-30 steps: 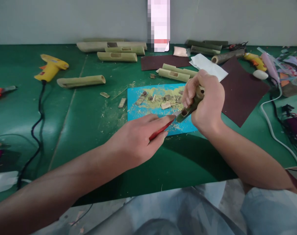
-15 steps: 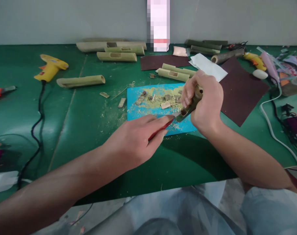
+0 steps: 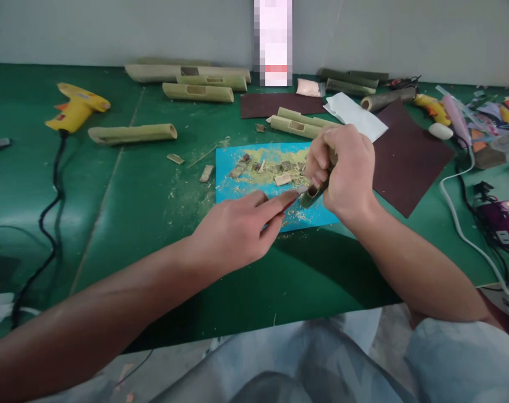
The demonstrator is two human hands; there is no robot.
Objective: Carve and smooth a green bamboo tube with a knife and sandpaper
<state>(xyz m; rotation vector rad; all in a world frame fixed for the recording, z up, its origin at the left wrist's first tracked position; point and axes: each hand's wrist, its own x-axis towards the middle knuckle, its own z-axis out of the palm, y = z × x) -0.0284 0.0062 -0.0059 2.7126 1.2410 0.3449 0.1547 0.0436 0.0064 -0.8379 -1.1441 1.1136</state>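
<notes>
My left hand (image 3: 241, 226) is closed around a red-handled knife (image 3: 290, 204), most of its handle covered by the fingers. The short blade meets the near end of a dark green bamboo tube (image 3: 311, 196). That tube is gripped in my right hand (image 3: 346, 168), tilted with its cut opening towards the blade. Below both hands lies a blue sheet (image 3: 233, 193) strewn with bamboo shavings (image 3: 265, 176) and small offcuts. Just behind my right hand are pale bamboo pieces (image 3: 296, 126) with rectangular cut-outs.
A yellow glue gun (image 3: 75, 109) and a bamboo tube (image 3: 132, 134) lie at left. More bamboo (image 3: 199, 92) lines the back. Brown sheets (image 3: 409, 157) and white paper (image 3: 357, 116) are at right, near a cable (image 3: 451, 210) and a purple power strip (image 3: 500, 221).
My right hand has turned the bamboo tube, so less of its far end shows. The knife blade stays at its near end, and my left hand has shifted slightly. The view has moved a little.
</notes>
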